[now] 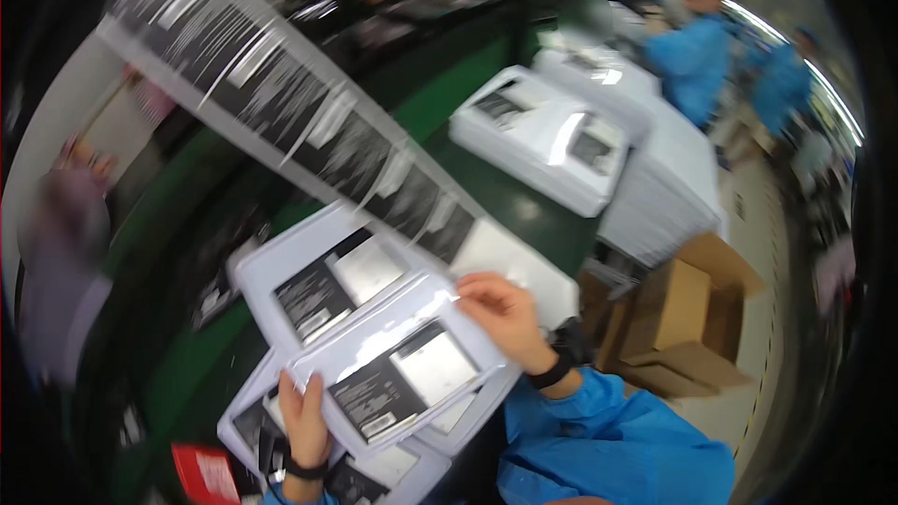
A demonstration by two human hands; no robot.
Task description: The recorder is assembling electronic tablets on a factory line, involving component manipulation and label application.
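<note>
top white box point(402, 369) is in both hands, held just above a stack of the same flat white boxes point(309, 285) on the green surface point(486, 192), right in front of the person. left hand point(304, 425) is clamped on the near-left edge, thumb on top, fingers hidden under. right hand point(500, 313) is curled on the far-right corner, fingertips on the rim, grip closed.

handling, judged from the look:
- flat, wide, thin carton with a glossy face and dark printed labels. probably light, fairly stiff along the edges, some flex across the middle.
- glossy film or coating reads as slippery (glare streak across the lid backs that up), so pinch the edges, don't palm the top.
- opposite corners or edges, as held now, is the sane grip: stops it twisting and keeps it level.
- corners likely dent easily; the labels could scuff if dragged over the box below.

around it: a long strip of dark labels point(281, 103) hangs diagonally across the upper left, its lower end near the right hand; can't tell if it touches the fingers. more white boxes point(543, 136) further down the surface, brown cartons point(687, 313) to the right on the floor, a red item point(206, 472) at the lower left. another worker in blue point(697, 56) stands far right, well apart.
</note>
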